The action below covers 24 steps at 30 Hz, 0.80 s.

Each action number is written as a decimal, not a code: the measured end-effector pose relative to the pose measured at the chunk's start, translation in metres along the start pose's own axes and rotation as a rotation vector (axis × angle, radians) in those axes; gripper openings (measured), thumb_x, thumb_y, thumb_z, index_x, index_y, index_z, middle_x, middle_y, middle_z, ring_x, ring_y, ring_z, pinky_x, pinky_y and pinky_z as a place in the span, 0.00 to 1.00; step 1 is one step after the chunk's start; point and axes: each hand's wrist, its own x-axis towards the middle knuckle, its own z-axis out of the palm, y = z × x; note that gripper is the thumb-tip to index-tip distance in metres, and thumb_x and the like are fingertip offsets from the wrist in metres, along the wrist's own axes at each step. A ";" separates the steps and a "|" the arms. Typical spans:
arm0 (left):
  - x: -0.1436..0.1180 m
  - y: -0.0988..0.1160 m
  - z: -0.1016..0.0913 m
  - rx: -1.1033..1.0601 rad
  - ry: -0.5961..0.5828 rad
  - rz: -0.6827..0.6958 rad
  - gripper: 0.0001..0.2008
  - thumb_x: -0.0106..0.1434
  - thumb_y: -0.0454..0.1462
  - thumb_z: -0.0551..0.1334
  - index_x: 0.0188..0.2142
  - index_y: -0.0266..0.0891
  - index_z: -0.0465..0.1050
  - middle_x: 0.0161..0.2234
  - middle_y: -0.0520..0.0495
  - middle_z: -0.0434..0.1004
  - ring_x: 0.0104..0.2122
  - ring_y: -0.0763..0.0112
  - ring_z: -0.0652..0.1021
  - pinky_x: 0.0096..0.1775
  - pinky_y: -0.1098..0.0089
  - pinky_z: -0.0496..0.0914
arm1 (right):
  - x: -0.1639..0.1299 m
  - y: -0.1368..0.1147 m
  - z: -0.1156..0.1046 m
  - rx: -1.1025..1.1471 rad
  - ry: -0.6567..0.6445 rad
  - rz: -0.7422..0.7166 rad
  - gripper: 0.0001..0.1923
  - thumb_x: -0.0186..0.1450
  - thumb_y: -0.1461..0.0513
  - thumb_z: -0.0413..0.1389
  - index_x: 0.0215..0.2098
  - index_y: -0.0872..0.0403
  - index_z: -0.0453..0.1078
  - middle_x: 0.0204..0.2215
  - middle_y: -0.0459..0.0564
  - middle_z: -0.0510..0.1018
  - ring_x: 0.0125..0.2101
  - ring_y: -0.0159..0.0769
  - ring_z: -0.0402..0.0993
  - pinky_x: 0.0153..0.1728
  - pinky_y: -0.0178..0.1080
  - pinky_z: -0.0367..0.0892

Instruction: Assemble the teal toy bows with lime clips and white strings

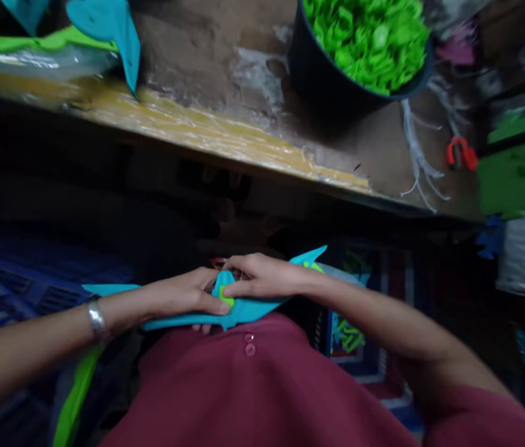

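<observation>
Your left hand [191, 292] and right hand [264, 276] grip the blue winged piece [255, 308] at the frame's lower centre, its lime-green block [225, 298] between them. On the tabletop [187, 56], upper right, stands a bucket [332, 87] of green parts [369, 37].

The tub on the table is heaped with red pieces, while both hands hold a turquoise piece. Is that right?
Not quite: the head view shows green pieces heaped in the tub, not red. The tub is on the table, and the left hand and right hand hold the turquoise piece.
</observation>
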 end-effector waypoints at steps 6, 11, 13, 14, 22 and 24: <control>-0.001 -0.012 0.003 -0.074 -0.071 -0.033 0.17 0.58 0.47 0.70 0.36 0.37 0.73 0.25 0.50 0.77 0.21 0.71 0.75 0.24 0.72 0.69 | 0.017 0.001 0.004 0.015 -0.231 0.172 0.18 0.65 0.50 0.64 0.40 0.57 0.74 0.33 0.47 0.78 0.31 0.33 0.71 0.26 0.32 0.61; -0.002 -0.011 0.008 -0.092 -0.010 -0.056 0.17 0.54 0.46 0.71 0.36 0.38 0.72 0.28 0.52 0.75 0.24 0.72 0.73 0.26 0.72 0.67 | 0.014 -0.003 0.008 -0.014 -0.192 0.186 0.18 0.63 0.52 0.65 0.43 0.56 0.74 0.35 0.48 0.79 0.33 0.35 0.74 0.26 0.33 0.63; -0.002 -0.009 0.012 -0.110 0.055 -0.075 0.15 0.52 0.44 0.71 0.34 0.39 0.71 0.29 0.53 0.74 0.27 0.71 0.73 0.29 0.72 0.67 | 0.010 -0.006 0.011 -0.040 -0.172 0.187 0.17 0.64 0.53 0.65 0.45 0.56 0.74 0.37 0.50 0.80 0.35 0.37 0.76 0.27 0.33 0.63; -0.002 -0.009 0.014 -0.112 0.078 -0.083 0.14 0.52 0.43 0.71 0.33 0.39 0.71 0.29 0.54 0.73 0.29 0.70 0.73 0.31 0.72 0.67 | 0.008 -0.007 0.013 -0.059 -0.164 0.181 0.18 0.65 0.53 0.65 0.46 0.56 0.73 0.38 0.51 0.80 0.36 0.38 0.76 0.27 0.33 0.63; 0.003 -0.026 0.026 -0.005 0.143 -0.023 0.14 0.52 0.42 0.70 0.33 0.38 0.70 0.30 0.54 0.70 0.31 0.68 0.70 0.35 0.69 0.64 | 0.003 0.001 0.033 -0.107 -0.106 0.170 0.23 0.62 0.53 0.66 0.50 0.57 0.71 0.40 0.52 0.80 0.36 0.38 0.77 0.26 0.32 0.63; 0.006 -0.025 0.023 0.013 0.131 0.009 0.15 0.50 0.44 0.70 0.31 0.38 0.69 0.28 0.54 0.69 0.30 0.68 0.70 0.33 0.70 0.64 | 0.005 0.002 0.030 -0.096 -0.133 0.183 0.24 0.62 0.52 0.66 0.51 0.56 0.71 0.40 0.51 0.80 0.36 0.37 0.77 0.25 0.31 0.63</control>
